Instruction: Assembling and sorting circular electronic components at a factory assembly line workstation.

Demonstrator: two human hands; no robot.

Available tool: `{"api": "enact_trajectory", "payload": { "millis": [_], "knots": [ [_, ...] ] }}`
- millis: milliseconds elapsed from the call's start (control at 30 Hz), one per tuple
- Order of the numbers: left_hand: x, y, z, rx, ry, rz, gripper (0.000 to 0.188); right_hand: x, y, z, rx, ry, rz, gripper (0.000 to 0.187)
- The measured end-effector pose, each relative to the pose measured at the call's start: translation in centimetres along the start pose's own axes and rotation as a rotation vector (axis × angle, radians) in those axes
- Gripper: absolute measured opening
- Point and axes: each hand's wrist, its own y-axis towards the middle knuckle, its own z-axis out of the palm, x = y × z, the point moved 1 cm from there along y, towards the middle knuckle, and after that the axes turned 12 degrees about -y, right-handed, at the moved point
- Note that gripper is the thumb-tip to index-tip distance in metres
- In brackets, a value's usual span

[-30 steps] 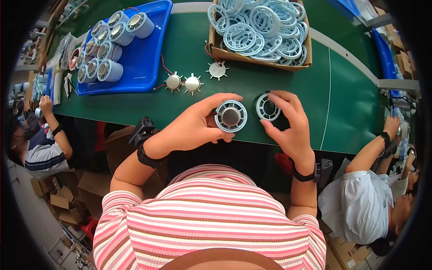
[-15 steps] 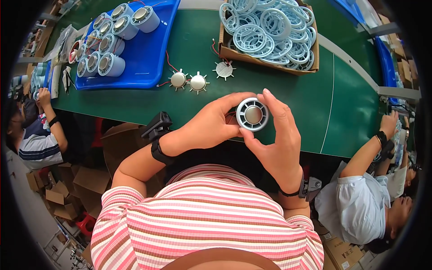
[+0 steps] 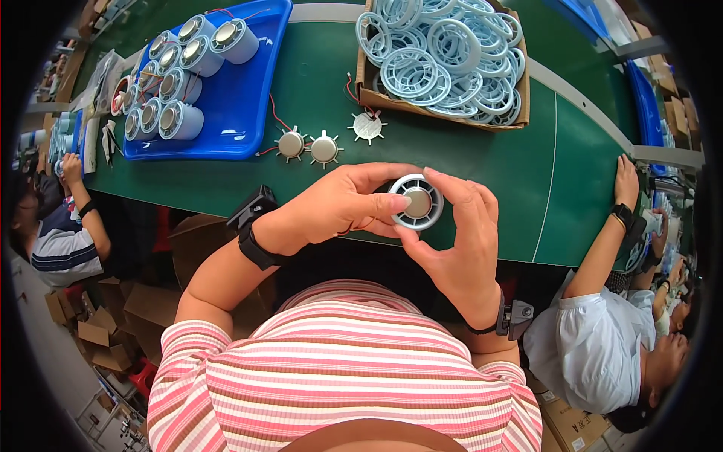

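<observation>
Green belt [image 3: 316,90] carries everything. Far left, a blue tray [image 3: 248,113] packed with white cylindrical housings [image 3: 181,120]. Right of it, three spiked metal motor discs [image 3: 324,148] with red wires lie loose on the belt. Centre, left hand [image 3: 331,207] and right hand [image 3: 459,241] hold one white round fan unit [image 3: 416,202] above the belt's near edge, fingers of both clamped on its rim, left thumb across its face. Upper right, cardboard box [image 3: 444,113] full of white ring grilles [image 3: 444,45]. Far right, a co-worker's hand [image 3: 625,177] rests on the belt.
</observation>
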Motion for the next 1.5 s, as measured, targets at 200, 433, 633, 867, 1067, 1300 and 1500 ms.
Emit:
{"api": "enact_trajectory", "payload": {
  "millis": [200, 433, 633, 867, 1067, 1300, 1500],
  "knots": [
    [0.3, 0.0, 0.2, -0.019, 0.142, 0.098, 0.053, -0.1, 0.1, 0.2, -0.015, 0.037, -0.006, 0.070],
    [-6.1, -6.5, -2.4, -0.572, 1.595, 1.050, 0.037, -4.5, -1.6, -2.8, -0.058, -0.159, 0.225, 0.070],
    [-10.1, -12.9, -9.2, -1.424, 1.897, 0.672, 0.048, -7.5, 2.4, -5.8, -0.331, -0.467, 0.281, 0.049],
    [-9.6, -11.9, -7.2, -0.938, 1.871, 0.762, 0.064, -2.6, 12.6, -2.0, -0.212, -0.311, -0.214, 0.020],
    [-12.0, -12.8, -6.2, -0.630, 1.787, 0.619, 0.070, -2.0, 15.0, 0.9, -0.016, -0.563, -0.242, 0.023],
    [-11.6, -11.4, -3.9, -0.614, 1.694, 0.772, 0.066, -2.0, 13.9, 1.3, -0.072, -0.413, -0.203, 0.022],
    [-6.7, -9.2, 1.8, -0.284, 1.760, 0.871, 0.060, -2.3, 14.1, 1.5, -0.085, -0.380, -0.145, 0.020]
  ]
}}
